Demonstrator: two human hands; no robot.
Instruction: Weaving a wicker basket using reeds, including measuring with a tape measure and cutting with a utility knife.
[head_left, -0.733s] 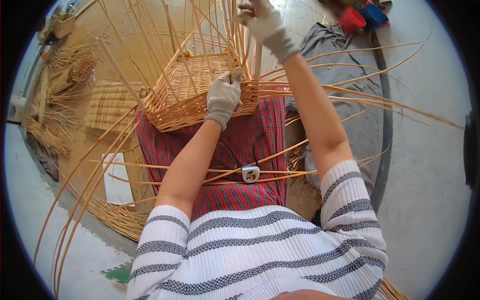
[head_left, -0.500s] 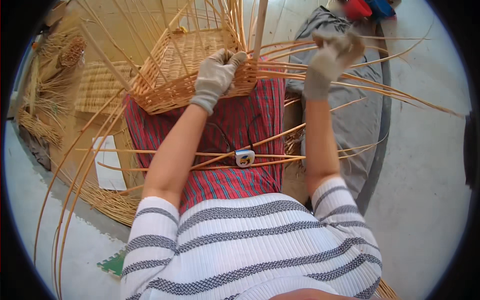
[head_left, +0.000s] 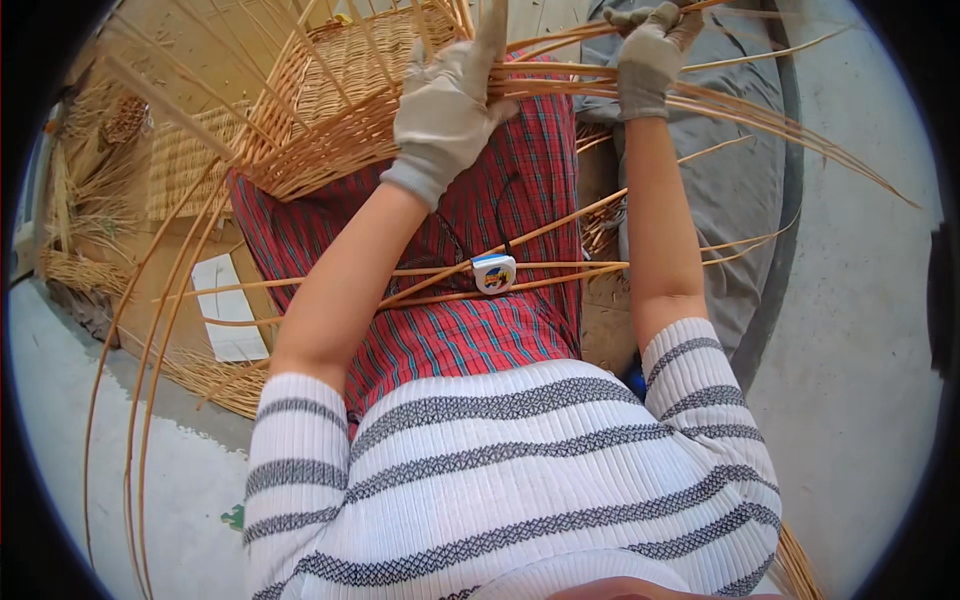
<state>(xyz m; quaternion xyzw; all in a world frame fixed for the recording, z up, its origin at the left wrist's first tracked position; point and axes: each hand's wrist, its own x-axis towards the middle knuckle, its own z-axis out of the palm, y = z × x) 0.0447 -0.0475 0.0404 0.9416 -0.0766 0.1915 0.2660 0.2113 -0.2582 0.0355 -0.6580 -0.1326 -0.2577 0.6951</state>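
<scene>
A half-woven wicker basket (head_left: 340, 150) with upright stakes sits at the upper left, its near side against the red plaid cloth (head_left: 400, 240) on my lap. My left hand (head_left: 440, 115), in a pale work glove, lies against the basket's near right corner, fingers stretched up and thumb pointing right. Long willow rods (head_left: 560, 78) run rightward from that corner. My right hand (head_left: 652, 55), also gloved, is closed round a rod at the top edge, above the bundle; its fingertips are partly out of clear sight.
A small white tape measure (head_left: 493, 273) rests on my lap among loose rods (head_left: 420, 285). Grey fabric (head_left: 740, 200) lies to the right. On the left are a woven mat (head_left: 185, 165), bundles of cane (head_left: 75, 190) and white paper (head_left: 228, 310).
My left hand has gone from a curled grip on the rim to spread fingers at the corner. My right hand, blurred before, now grasps a rod. The whole view has shifted slightly.
</scene>
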